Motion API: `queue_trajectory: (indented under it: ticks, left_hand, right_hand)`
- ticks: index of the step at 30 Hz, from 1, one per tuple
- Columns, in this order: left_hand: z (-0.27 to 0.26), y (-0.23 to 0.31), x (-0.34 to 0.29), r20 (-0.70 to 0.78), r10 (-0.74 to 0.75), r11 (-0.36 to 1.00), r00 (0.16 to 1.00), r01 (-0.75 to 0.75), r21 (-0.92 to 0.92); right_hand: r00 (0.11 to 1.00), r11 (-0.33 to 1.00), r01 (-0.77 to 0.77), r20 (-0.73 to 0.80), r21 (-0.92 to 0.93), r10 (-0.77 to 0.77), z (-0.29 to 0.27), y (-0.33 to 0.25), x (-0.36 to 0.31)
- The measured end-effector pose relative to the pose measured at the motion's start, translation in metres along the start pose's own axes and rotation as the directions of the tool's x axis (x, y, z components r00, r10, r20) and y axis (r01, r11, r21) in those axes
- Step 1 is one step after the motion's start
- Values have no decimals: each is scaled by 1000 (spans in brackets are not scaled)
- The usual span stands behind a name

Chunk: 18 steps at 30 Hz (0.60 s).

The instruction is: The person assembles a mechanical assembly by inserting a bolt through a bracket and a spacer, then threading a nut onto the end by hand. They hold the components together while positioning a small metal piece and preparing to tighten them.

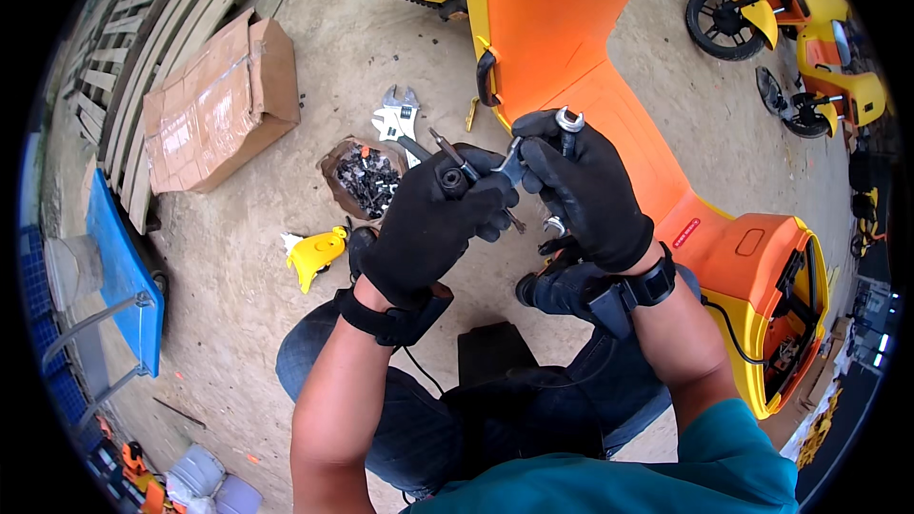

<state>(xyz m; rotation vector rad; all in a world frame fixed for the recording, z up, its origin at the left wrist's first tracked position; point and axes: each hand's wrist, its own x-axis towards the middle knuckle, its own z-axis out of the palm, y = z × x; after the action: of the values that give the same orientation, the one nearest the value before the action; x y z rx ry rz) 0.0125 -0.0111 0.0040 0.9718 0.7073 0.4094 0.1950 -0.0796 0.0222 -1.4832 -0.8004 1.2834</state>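
Both my hands wear black gloves and meet in front of the scooter's orange footboard (590,124). My left hand (428,214) is closed around a thin metal rod tool with a pointed end (444,143). A round dark socket-like end (452,181) shows beside that rod. My right hand (595,190) is closed on an open-end wrench (569,121), its jaw sticking up past the fingers. Another wrench jaw (554,225) shows below the same hand. Between the two hands is a flat, forked grey metal piece (512,164), touched by the fingers of both.
On the concrete floor lie adjustable wrenches (398,114), a bag of small dark fasteners (367,181) and a yellow plastic part (316,255). A cardboard box (214,109), wooden pallets (157,24) and a blue platform cart (119,271) stand left. More yellow scooters (838,81) are at far right.
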Motion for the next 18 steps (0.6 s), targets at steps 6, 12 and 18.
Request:
queue_trajectory:
  ticks: [6, 12, 18]
  left_hand:
    - [-16, 7, 2, -216, 106, 970, 971, -149, -194]
    - [-33, 7, 7, -240, 165, 845, 957, -263, -465]
    - [-34, 6, 6, -209, 175, 756, 962, -267, -597]
  right_hand:
    - [998, 991, -56, -14, -122, 55, 4, -14, -4]
    - [984, 984, 19, 175, -176, 12, 13, 1, -11]
    - [993, 990, 22, 116, -139, -5, 20, 2, -6]
